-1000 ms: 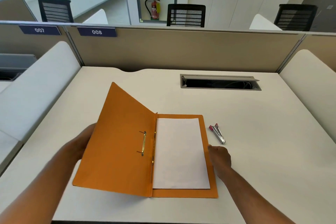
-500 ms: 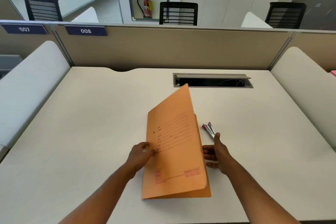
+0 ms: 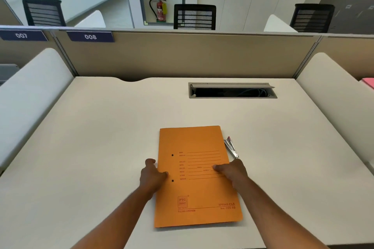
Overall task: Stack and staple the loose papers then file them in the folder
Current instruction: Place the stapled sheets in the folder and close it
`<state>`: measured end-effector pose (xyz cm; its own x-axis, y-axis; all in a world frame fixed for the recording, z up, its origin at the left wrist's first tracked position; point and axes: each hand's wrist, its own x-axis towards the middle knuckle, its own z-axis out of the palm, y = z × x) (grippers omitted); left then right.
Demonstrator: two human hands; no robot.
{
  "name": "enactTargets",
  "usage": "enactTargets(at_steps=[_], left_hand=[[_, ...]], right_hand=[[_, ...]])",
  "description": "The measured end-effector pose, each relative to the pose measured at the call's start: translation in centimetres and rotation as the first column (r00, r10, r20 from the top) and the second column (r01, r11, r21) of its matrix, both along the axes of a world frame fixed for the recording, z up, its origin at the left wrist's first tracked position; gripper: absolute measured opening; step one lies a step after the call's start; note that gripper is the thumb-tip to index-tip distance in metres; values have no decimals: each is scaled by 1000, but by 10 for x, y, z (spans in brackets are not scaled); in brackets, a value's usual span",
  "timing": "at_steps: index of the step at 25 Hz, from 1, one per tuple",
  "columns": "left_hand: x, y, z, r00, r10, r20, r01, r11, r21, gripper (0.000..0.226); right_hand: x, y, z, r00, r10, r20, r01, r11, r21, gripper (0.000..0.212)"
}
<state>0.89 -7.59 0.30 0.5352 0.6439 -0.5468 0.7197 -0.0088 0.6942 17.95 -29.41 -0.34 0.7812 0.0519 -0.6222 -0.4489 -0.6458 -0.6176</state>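
Note:
The orange folder [image 3: 197, 194] lies closed and flat on the white desk [image 3: 97, 147], printed cover up. The papers are hidden inside it. My left hand [image 3: 152, 176] holds the folder's left spine edge, thumb on the cover. On the right edge, my right hand [image 3: 233, 172] grips with its thumb on top. A small silver stapler with a red tip [image 3: 231, 147] lies on the desk just off the folder's upper right edge, a little beyond my right hand.
An open cable slot [image 3: 232, 91] is cut into the desk at the back right. A beige partition [image 3: 182, 56] closes the far edge, and white padded dividers [image 3: 30, 91] flank both sides. Office chairs stand beyond the partition.
The folder's front cover has swung over from open to fully closed, covering the white papers. My left hand moved from the left side to the spine edge, and my right thumb came onto the cover.

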Motion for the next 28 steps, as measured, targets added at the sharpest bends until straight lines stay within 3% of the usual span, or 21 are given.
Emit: enactTargets(at_steps=[2,4,6,11,16,20,24,28], left_hand=[[-1,2,-3,997,71,4,-71,997,-40,45],[-4,3,-5,994,104,19,-101,988,-114,14],[-7,3,-7,990,126,69,-111,976,-188,7],[-10,8,2,965,129,230,-82,976,-202,31],[-3,40,14,967,46,249,16,970,-241,57],[14,65,27,966,92,240,-56,987,-152,60],[32,94,39,953,150,264,-123,986,-117,62],[55,129,50,954,52,296,-67,997,41,74]], right_hand=[[-5,3,-3,999,6,49,-4,998,-56,52],[-8,3,-4,998,0,65,5,998,-69,46],[-7,2,-3,999,-1,53,4,999,-42,44],[-7,6,3,999,-37,-36,43,983,178,35],[-3,28,18,997,-66,-43,77,944,322,24],[12,56,35,999,-40,-28,48,918,393,37],[32,92,47,990,63,123,-104,926,363,88],[57,135,51,948,174,265,-242,937,250,86]])
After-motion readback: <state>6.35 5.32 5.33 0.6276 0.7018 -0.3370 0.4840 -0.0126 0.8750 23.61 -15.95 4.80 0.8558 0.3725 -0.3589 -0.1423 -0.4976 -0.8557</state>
